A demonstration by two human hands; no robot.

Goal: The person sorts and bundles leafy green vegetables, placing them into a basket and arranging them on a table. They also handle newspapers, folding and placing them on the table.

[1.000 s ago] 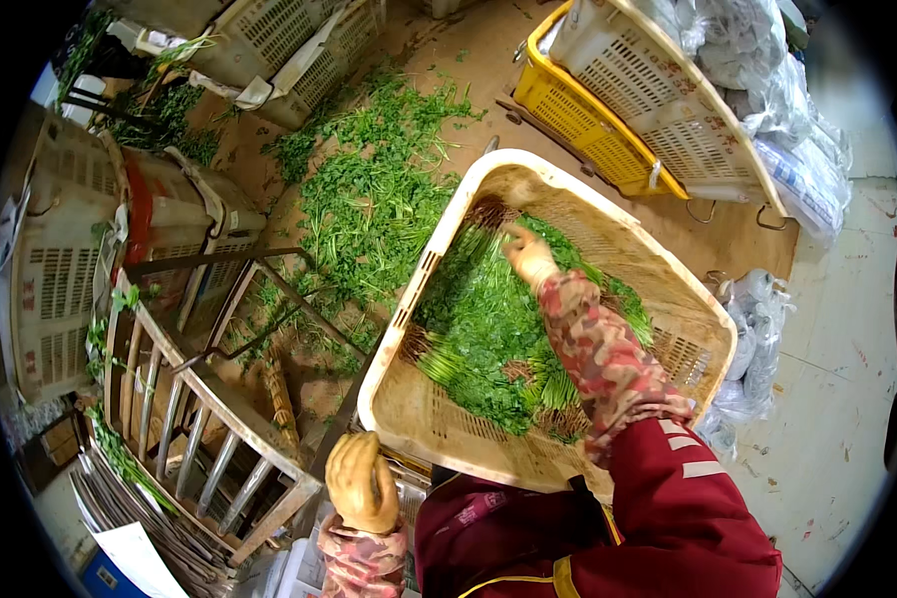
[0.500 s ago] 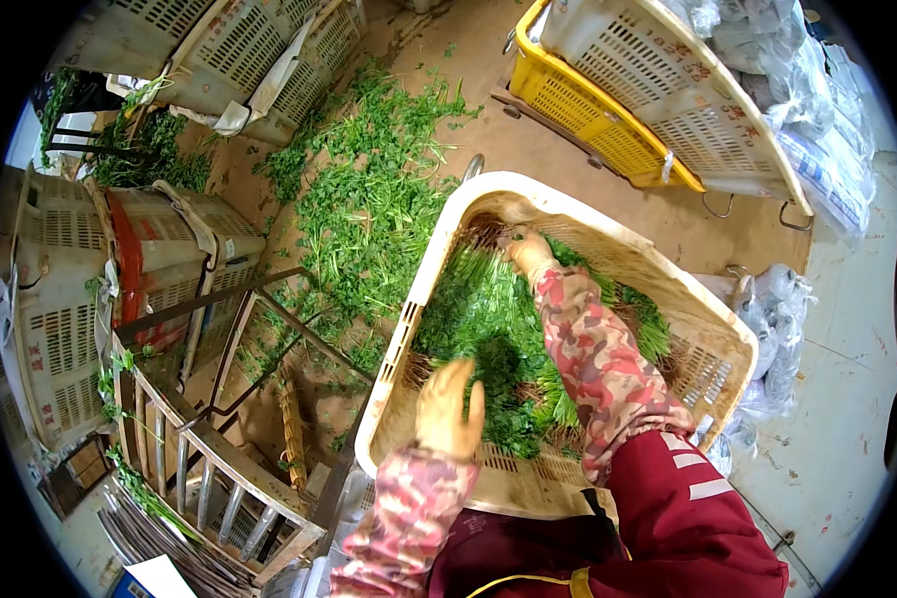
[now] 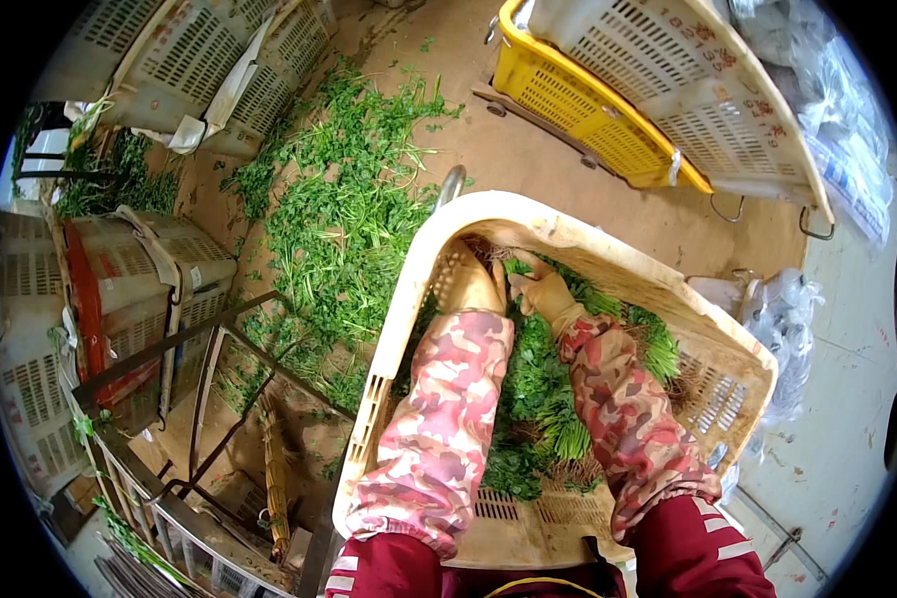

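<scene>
1. At eleven o'clock inside a pale crate (image 3: 713, 327), left hand (image 3: 471, 284) and right hand (image 3: 543, 294) reach among leafy greens (image 3: 533, 369); whether either grips cannot be told.
2. Cupping stems (image 3: 566, 431) near the roots (image 3: 580, 473) would likely spare the leaves (image 3: 510, 466).

Head-cam view: wide fisheye, aimed down

So this is the left one of two fisheyes worn on the head, looking steeply down and a bit forward. The cream crate (image 3: 548, 516) sits close below it, lower middle, with the left hand (image 3: 471, 284) and right hand (image 3: 545, 296) around mid-frame. Farther off, toward the top, you get brown floor (image 3: 508, 149) and a yellow crate (image 3: 598, 125). Straight edges bend near the rim.
</scene>
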